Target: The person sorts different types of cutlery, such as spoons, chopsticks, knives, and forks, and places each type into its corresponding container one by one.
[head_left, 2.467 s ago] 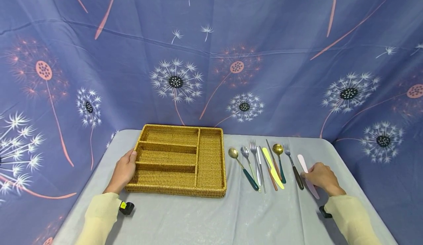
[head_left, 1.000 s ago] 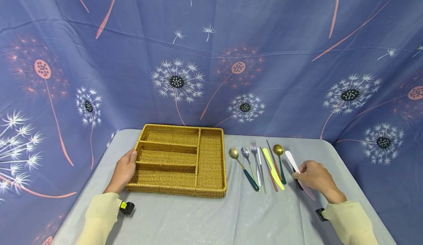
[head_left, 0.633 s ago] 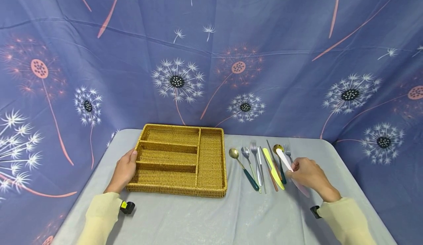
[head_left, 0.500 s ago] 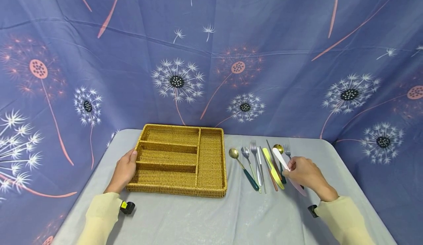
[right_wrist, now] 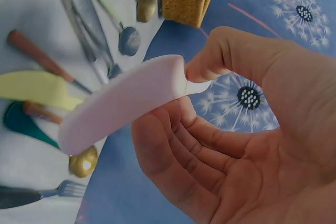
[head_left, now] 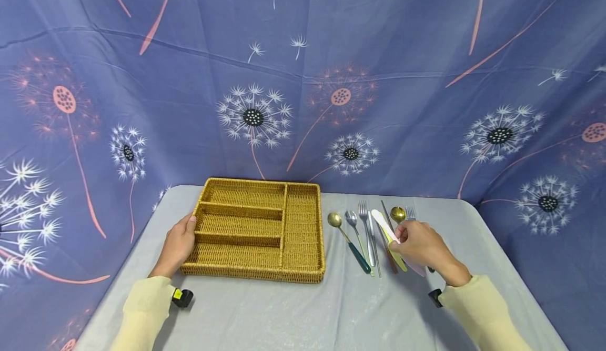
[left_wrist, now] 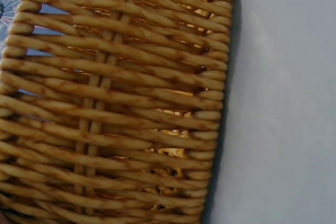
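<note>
My right hand [head_left: 428, 248] pinches a pale pink knife [right_wrist: 123, 100] between thumb and fingers, raised above the cutlery; its handle end points up and left in the head view. In the right wrist view the broad pink blade faces the camera. Beneath it lies a yellow knife [head_left: 397, 260], partly covered. My left hand [head_left: 176, 247] holds the left side of a woven cutlery tray [head_left: 255, 274], which has several bare compartments. Only the tray's woven side wall [left_wrist: 115, 103] fills the left wrist view, so the left fingers are mostly hidden.
Right of the tray lie a gold spoon with green handle [head_left: 358, 256], a small silver spoon [head_left: 351, 218], a silver fork [head_left: 363, 211], another gold spoon [head_left: 398, 213] and a dark-handled fork [right_wrist: 26, 195]. A patterned cloth [head_left: 303, 77] hangs behind the grey-covered table [head_left: 284, 314].
My right hand has lifted the pink knife from the far right of the row and carried it left, over the forks and gold spoon to above the yellow knife. The left hand stays put.
</note>
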Demonstrator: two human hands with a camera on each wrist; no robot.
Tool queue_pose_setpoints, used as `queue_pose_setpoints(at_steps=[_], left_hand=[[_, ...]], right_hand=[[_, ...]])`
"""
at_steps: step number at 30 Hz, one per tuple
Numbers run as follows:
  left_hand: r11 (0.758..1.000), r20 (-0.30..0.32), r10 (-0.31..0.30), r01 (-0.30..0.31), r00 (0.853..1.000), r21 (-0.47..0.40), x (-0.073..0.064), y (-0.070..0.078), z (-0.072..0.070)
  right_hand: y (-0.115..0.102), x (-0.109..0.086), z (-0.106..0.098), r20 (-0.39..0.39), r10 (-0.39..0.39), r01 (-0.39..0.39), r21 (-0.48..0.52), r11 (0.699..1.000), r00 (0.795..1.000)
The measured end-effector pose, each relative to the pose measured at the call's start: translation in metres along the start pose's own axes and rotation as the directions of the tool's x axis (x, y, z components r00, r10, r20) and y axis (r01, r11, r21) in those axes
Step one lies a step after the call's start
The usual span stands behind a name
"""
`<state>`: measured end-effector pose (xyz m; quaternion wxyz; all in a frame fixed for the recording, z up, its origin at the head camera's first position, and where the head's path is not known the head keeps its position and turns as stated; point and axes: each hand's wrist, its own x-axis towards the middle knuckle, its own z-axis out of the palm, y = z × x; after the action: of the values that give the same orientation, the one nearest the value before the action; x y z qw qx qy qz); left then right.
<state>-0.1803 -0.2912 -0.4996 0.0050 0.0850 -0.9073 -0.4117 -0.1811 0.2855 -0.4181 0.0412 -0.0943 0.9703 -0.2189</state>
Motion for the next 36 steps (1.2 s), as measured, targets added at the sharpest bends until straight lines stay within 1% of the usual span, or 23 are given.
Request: queue_pose_setpoints(at_steps=[7, 13, 20, 25, 29, 36], left_hand=[[1.000, 0.009, -0.001, 0.001, 1.000, -0.005, -0.002, -0.001, 0.000], [1.000, 0.013, -0.001, 0.001, 1.000, -0.009, -0.002, 0.000, -0.002], [1.000, 0.012, -0.008, 0.008, 1.000, -0.015, 0.000, 0.001, -0.002], [1.000, 0.005, -0.006, 0.006, 1.000, -0.018, -0.001, -0.001, 0.000], [1.000, 0.004, -0.003, 0.003, 1.000, -0.015, 0.000, -0.001, 0.000], [1.000, 0.009, 0.002, -0.001, 1.000, -0.018, 0.001, -0.003, 0.001]], right_hand=[[-0.017, 0.005, 0.004, 0.026, -0.038, 0.038, 0.012, 0.999, 0.999], [-0.032, 0.012, 0.009, 0.044, -0.075, 0.075, 0.016, 0.997, 0.996], [-0.050, 0.021, 0.017, 0.073, -0.104, 0.100, 0.056, 0.993, 0.992], [-0.061, 0.026, 0.025, 0.060, -0.130, 0.127, 0.054, 0.990, 0.990], [-0.070, 0.031, 0.030, 0.050, -0.134, 0.131, 0.048, 0.990, 0.990], [-0.093, 0.041, 0.039, 0.038, -0.152, 0.149, 0.070, 0.986, 0.988]])
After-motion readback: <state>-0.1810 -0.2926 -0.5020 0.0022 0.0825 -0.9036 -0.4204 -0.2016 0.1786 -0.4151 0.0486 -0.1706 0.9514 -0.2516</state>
